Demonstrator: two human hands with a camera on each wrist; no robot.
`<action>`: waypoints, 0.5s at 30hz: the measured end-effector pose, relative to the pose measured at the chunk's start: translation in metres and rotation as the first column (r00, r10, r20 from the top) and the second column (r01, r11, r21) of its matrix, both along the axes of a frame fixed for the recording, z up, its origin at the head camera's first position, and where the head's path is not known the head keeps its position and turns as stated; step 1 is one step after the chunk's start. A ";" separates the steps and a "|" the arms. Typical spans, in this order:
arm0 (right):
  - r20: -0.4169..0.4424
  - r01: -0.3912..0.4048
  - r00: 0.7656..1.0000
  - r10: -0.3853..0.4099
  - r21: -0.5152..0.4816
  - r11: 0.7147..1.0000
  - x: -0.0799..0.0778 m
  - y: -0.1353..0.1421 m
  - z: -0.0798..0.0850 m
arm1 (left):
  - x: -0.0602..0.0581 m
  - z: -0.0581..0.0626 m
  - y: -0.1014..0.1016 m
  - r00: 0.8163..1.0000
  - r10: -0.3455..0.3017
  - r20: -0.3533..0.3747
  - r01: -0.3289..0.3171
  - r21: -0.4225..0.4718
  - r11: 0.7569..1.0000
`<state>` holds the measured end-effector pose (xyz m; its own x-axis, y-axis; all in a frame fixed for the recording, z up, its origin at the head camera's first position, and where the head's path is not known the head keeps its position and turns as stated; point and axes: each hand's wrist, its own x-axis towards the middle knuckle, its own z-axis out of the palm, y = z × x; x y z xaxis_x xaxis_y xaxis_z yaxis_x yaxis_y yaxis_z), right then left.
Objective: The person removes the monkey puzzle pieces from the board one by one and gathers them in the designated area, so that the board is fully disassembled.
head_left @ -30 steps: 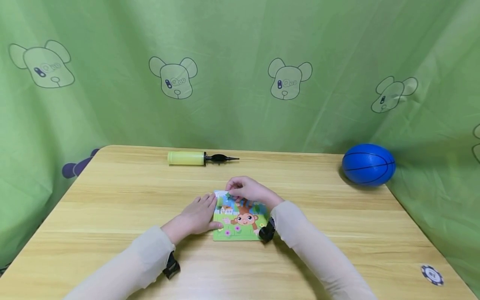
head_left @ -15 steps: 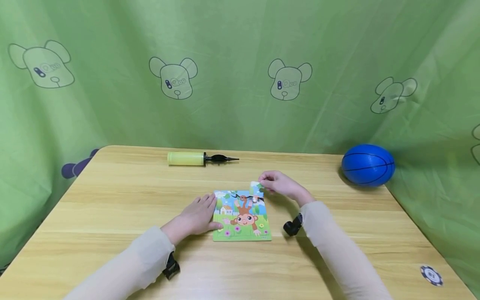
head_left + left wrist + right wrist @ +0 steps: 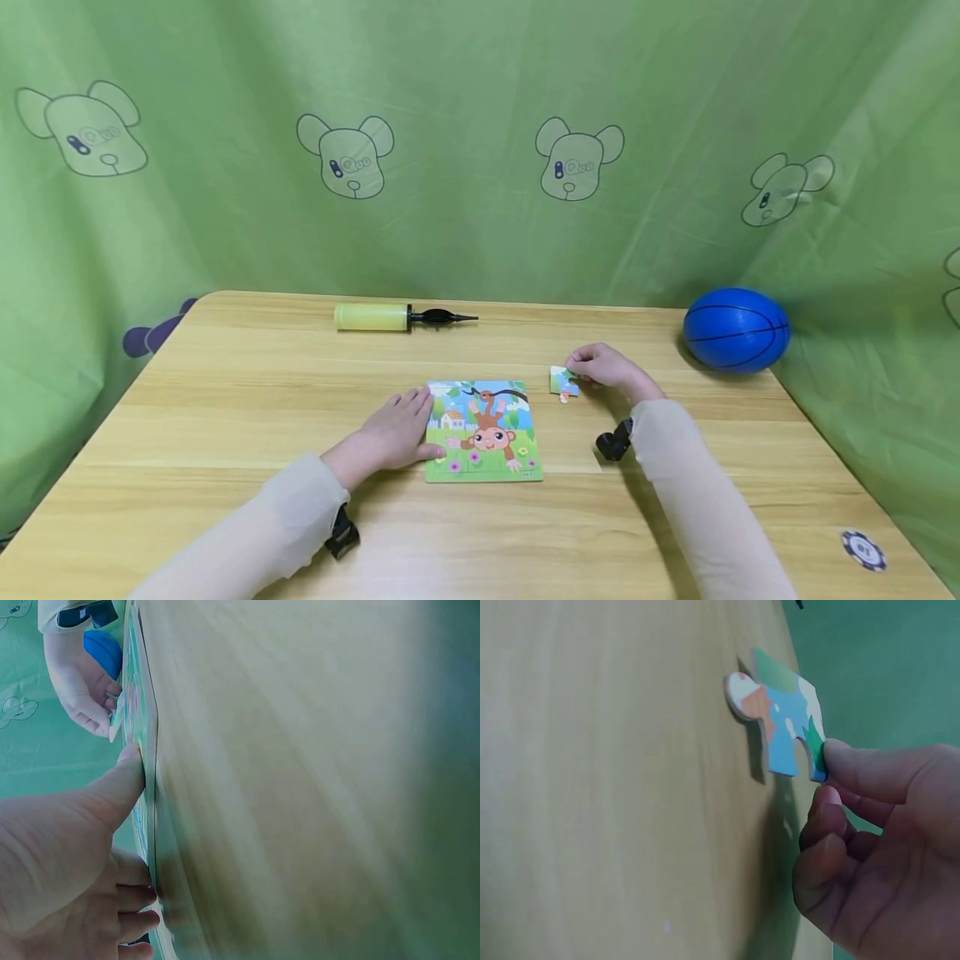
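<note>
A square jigsaw puzzle (image 3: 487, 442) with a hanging monkey on it lies flat on the wooden table. My left hand (image 3: 396, 429) rests along its left edge, fingers straight, the thumb reaching onto the picture; the left wrist view shows the thumb (image 3: 124, 780) against the board's side. Right of the board, my right hand (image 3: 606, 367) pinches one loose puzzle piece (image 3: 562, 381) between thumb and fingers. In the right wrist view this puzzle piece (image 3: 784, 712) shows blue, green and orange parts, held by one corner close to the tabletop, its shadow beside it.
A yellow hand pump (image 3: 372, 317) with a black nozzle lies at the back of the table. A blue ball (image 3: 737, 331) sits at the back right corner. Near the right edge lies a round poker chip (image 3: 864, 551). A green curtain (image 3: 465, 233) hangs behind.
My right hand has moved right, from over the puzzle's top edge to the table beside it, carrying the puzzle piece away from the board. The left hand has stayed in place.
</note>
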<state>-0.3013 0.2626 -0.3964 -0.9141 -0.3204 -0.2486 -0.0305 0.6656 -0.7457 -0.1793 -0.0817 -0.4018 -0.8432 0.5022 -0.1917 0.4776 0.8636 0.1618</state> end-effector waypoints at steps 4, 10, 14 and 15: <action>-0.011 0.016 1.000 -0.016 0.026 1.000 -0.004 0.001 -0.005 | 0.000 0.000 0.000 1.000 -0.001 -0.001 0.001 0.002 1.000; -0.017 0.023 1.000 -0.023 0.046 0.999 -0.003 -0.002 -0.004 | 0.001 0.001 0.001 1.000 0.001 0.008 -0.001 0.010 1.000; -0.020 0.034 0.999 -0.033 0.056 0.998 -0.003 -0.003 -0.003 | 0.001 0.000 0.002 1.000 -0.002 0.005 0.002 0.006 1.000; -0.020 0.036 0.999 -0.035 0.058 0.998 -0.003 -0.003 -0.003 | 0.000 0.000 0.002 1.000 -0.002 0.004 0.002 0.004 1.000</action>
